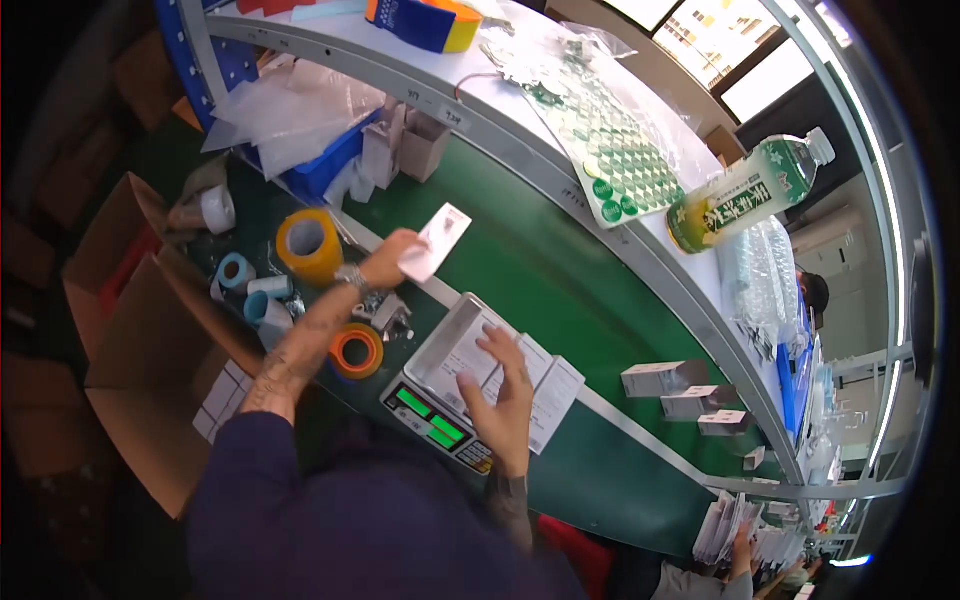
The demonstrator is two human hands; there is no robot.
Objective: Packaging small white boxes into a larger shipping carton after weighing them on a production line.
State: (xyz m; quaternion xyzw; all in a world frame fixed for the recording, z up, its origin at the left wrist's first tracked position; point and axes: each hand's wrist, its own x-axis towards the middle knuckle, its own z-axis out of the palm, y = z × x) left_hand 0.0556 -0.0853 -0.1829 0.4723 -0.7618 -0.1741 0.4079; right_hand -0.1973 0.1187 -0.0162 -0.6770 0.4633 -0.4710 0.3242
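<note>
My left hand grips a slim white and pale pink box by its near end, out over the green work surface. A digital scale with lit green displays stands in front of me. On its metal tray lie flat white boxes with small print, partly hidden by my right hand. More white boxes lie at the scale's right side. My right hand hovers over the tray with thumb and fingers spread; whether a fingertip touches a box I cannot tell.
Tape rolls and small metal parts lie left of the scale. An open carton stands far left. Above runs a shelf with a green-labelled bottle and a sticker sheet. Several boxes stand right; a co-worker's hand holds white pieces.
</note>
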